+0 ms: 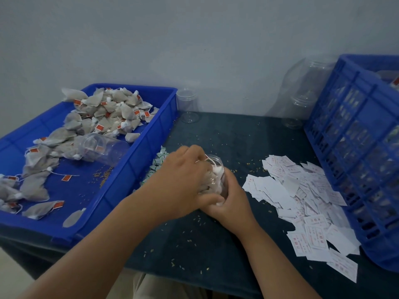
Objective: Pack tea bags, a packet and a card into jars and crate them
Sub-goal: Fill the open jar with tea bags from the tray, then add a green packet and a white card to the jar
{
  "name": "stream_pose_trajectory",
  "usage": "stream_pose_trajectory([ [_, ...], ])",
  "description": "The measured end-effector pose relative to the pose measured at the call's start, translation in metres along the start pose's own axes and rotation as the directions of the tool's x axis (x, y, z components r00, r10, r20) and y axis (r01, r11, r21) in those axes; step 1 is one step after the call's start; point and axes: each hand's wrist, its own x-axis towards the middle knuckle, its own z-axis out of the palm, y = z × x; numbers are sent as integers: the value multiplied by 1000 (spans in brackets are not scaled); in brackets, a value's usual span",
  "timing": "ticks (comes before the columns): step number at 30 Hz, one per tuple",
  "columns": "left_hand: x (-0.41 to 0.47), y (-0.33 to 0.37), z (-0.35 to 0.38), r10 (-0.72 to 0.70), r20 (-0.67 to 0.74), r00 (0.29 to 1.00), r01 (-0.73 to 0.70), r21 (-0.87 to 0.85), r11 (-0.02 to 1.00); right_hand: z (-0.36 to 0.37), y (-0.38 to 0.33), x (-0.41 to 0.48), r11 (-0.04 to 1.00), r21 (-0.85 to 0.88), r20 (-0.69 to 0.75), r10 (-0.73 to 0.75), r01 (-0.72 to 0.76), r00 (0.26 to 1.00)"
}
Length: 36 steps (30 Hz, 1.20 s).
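A clear plastic jar (218, 169) stuffed with tea bags stands mid-table between my hands. My right hand (228, 199) grips its lower side from the right. My left hand (183, 180) covers the jar's left side, fingers curled at the mouth, pinching tea bags and their strings there. Loose grey tea bags (108, 111) with red tags lie in the blue tray (138, 160) at left. Small green-white packets (157, 162) lie beside the tray. White cards (302, 197) are heaped at right.
An empty jar (103, 147) lies on its side in the tray. Two upright empty jars (187, 106) (298, 111) stand near the wall. A tall blue crate (356, 160) holding filled jars stands at right. Scattered grains dot the dark table (216, 244).
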Motion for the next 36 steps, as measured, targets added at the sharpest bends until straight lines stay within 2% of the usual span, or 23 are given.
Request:
stream_pose_trajectory([
  [2, -1, 1, -3, 6, -15, 1000, -5, 79, 997, -1, -3, -1, 1000, 16, 10, -19, 19, 1000],
  [5, 4, 0, -6, 24, 119, 993, -38, 117, 992, -1, -9, -3, 999, 0, 24, -40, 40, 999],
  [7, 8, -3, -7, 55, 173, 983, -69, 76, 995, 0, -10, -3, 999, 19, 24, -32, 31, 999],
  [8, 8, -5, -9, 75, 179, 981, -78, 12, 997, 0, -10, -3, 999, 31, 18, -26, 25, 999],
  [10, 6, -12, -11, 98, 103, 990, -70, -245, 967, 0, -10, -2, 999, 51, -5, -16, 16, 1000],
  [11, 5, -18, -11, 55, -1, 999, -51, -390, 919, 0, -9, -2, 998, 60, -22, -12, 13, 1000],
  [13, 2, -36, -6, -188, -200, 961, 50, -546, 836, -1, -7, 0, 998, 68, -45, -8, 11, 999],
  [14, 0, -47, -1, -305, -227, 925, 145, -531, 835, -1, -6, 0, 998, 70, -48, -6, 10, 999],
  [15, -2, -60, 7, -375, -185, 908, 262, -447, 855, -2, -5, 0, 997, 75, -47, -2, 6, 999],
  [17, -8, -81, 30, -429, 51, 902, 432, -95, 897, -2, -2, 0, 995, 100, -52, 11, -5, 999],
  [18, -13, -87, 44, -445, 164, 880, 442, 60, 895, -2, -2, 0, 994, 113, -57, 13, -7, 998],
  [20, -21, -91, 65, -446, 220, 868, 414, 177, 893, -2, -3, 0, 993, 122, -59, 15, -8, 998],
  [24, -29, -97, 78, -485, 26, 874, 484, 39, 874, 0, -5, 0, 990, 139, -52, 25, -18, 998],
  [28, -31, -102, 85, -487, -103, 867, 474, -127, 871, 0, -5, 0, 988, 152, -47, 26, -18, 999],
  [33, -28, -104, 82, -501, -262, 825, 437, -266, 859, -1, -5, 0, 989, 144, -53, 29, -21, 998],
  [36, -24, -98, 75, -553, -354, 754, 396, -426, 813, -1, -6, 0, 990, 137, -53, 30, -22, 998],
])
